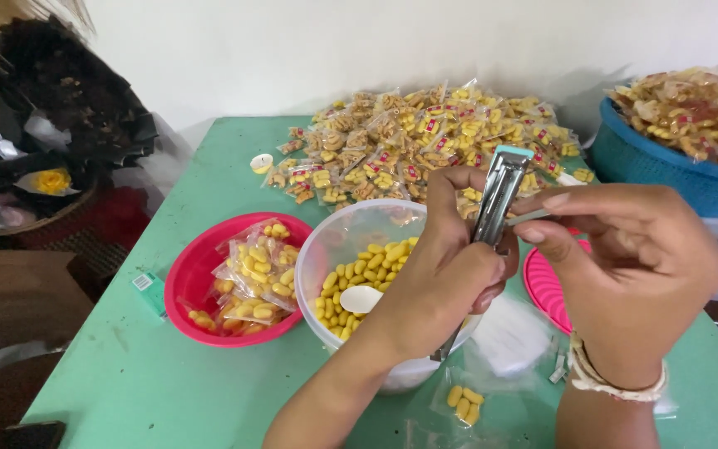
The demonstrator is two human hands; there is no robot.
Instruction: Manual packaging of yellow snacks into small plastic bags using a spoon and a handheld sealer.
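Observation:
My left hand (442, 278) grips a metal stapler (499, 195), held upright over the clear plastic tub (336, 237) of yellow candies. My right hand (625, 266) is at the stapler's side, its fingertips pinching a thin pale strip (532, 217) beside the jaw. A white spoon (361, 298) lies in the tub among the candies. A small clear bag (463, 403) with a few yellow candies lies on the green table (135, 374) below my hands.
A red bowl (189, 278) with filled candy packets sits to the left. A heap of sealed packets (425, 137) covers the table's far side. A blue basket (666, 170) of snacks stands far right, a pink lid (546, 287) under my right hand.

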